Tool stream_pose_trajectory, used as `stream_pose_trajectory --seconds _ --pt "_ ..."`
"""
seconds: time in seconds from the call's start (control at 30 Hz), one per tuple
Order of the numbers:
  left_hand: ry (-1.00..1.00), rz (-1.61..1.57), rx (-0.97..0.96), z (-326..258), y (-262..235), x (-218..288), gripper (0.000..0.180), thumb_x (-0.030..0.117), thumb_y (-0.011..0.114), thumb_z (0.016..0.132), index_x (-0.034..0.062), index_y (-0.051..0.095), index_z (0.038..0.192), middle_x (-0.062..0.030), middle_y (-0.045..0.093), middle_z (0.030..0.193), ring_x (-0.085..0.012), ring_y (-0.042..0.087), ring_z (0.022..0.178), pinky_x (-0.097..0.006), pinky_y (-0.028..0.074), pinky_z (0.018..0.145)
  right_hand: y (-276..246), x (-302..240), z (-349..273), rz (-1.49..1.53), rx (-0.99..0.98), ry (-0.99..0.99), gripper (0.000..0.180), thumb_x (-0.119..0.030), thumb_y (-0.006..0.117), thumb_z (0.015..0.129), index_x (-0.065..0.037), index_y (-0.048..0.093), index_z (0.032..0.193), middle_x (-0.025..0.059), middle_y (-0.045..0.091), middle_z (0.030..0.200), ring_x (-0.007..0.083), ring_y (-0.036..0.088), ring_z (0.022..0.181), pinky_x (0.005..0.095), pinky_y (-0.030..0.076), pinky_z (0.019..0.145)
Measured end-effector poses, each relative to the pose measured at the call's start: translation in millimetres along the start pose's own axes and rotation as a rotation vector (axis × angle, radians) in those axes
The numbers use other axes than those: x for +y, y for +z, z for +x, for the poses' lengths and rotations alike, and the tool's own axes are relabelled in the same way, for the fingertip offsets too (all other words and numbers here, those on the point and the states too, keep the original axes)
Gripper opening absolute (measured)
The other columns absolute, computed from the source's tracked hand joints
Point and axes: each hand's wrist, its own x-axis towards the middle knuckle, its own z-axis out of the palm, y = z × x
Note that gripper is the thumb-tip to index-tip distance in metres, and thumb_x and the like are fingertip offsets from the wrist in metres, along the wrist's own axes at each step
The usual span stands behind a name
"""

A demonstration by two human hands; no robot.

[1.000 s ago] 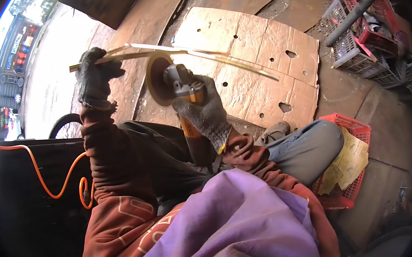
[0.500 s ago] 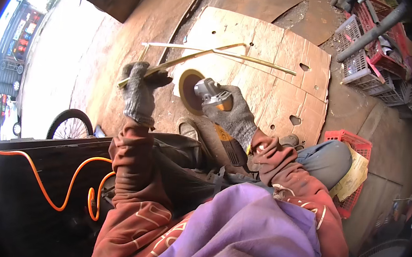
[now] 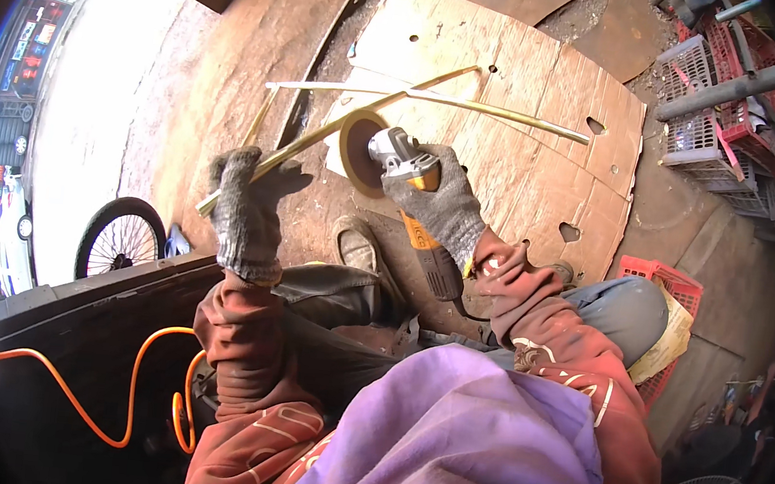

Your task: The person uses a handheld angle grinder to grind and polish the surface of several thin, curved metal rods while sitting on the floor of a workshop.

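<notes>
My left hand (image 3: pixel 246 205), in a grey knit glove, grips the near end of a thin yellowish metal rod frame (image 3: pixel 438 99) that reaches up and to the right over the cardboard. My right hand (image 3: pixel 438 200), also gloved, holds an angle grinder (image 3: pixel 410 202) with a yellow body. The grinder's round disc (image 3: pixel 359 151) lies against the rod just right of my left hand. My rust-coloured sleeves and a purple cloth fill the lower part of the view.
Flattened cardboard sheets (image 3: pixel 527 153) cover the ground ahead. Red and grey plastic crates (image 3: pixel 697 123) stand at upper right, another red crate (image 3: pixel 659 278) by my knee. An orange cable (image 3: pixel 111 402) loops at lower left near a bicycle wheel (image 3: pixel 122 235). My shoe (image 3: pixel 355 244) rests below the grinder.
The rod frame and both hands have shifted right and up in the view over the second. The grinder disc stays against the rod throughout.
</notes>
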Motion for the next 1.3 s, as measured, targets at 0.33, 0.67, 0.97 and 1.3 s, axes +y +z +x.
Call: stream_pose_trajectory --seconds 0.33,0.67,0.97,1.3 --pt "-0.014 0.005 -0.006 5.6 -9.6 -2.1 0.021 0.021 0.061 0.091 0.0046 0.058 0.103 -0.0179 0.067 0.085 -0.0335 0.07 0.079 -0.048 0.061 0.073 -4.0 18.8 18.4 0.076 0.055 0.093 0.069 -0.031 0.086 0.07 -0.003 0.047 0.119 0.0091 0.062 0.102 0.0142 0.061 0.087 0.0292 0.053 0.074" --pt "0.034 0.052 -0.019 4.0 -1.6 -7.2 0.022 0.02 0.06 0.091 0.0027 0.057 0.103 -0.0184 0.067 0.083 -0.0347 0.07 0.074 -0.048 0.061 0.072 -16.6 18.6 28.5 0.059 0.096 0.142 0.067 -0.035 0.084 0.071 -0.002 0.048 0.117 0.0091 0.064 0.095 0.0146 0.064 0.081 0.0305 0.054 0.07" --pt "0.071 0.082 -0.035 3.3 1.2 -6.3 0.021 0.02 0.059 0.092 0.0022 0.056 0.104 -0.0183 0.067 0.083 -0.0356 0.07 0.072 -0.047 0.061 0.071 -25.5 27.3 32.5 0.091 0.134 0.148 0.063 -0.032 0.083 0.071 -0.001 0.049 0.115 0.0098 0.067 0.085 0.0156 0.067 0.069 0.0311 0.055 0.062" --pt "0.092 0.086 -0.061 3.5 -3.0 -6.9 0.023 0.02 0.058 0.093 0.002 0.056 0.106 -0.0184 0.067 0.083 -0.0357 0.07 0.073 -0.048 0.061 0.072 -25.9 17.9 34.7 0.092 0.137 0.219 0.062 -0.033 0.082 0.072 -0.001 0.049 0.113 0.0096 0.067 0.08 0.0167 0.067 0.065 0.0314 0.055 0.06"
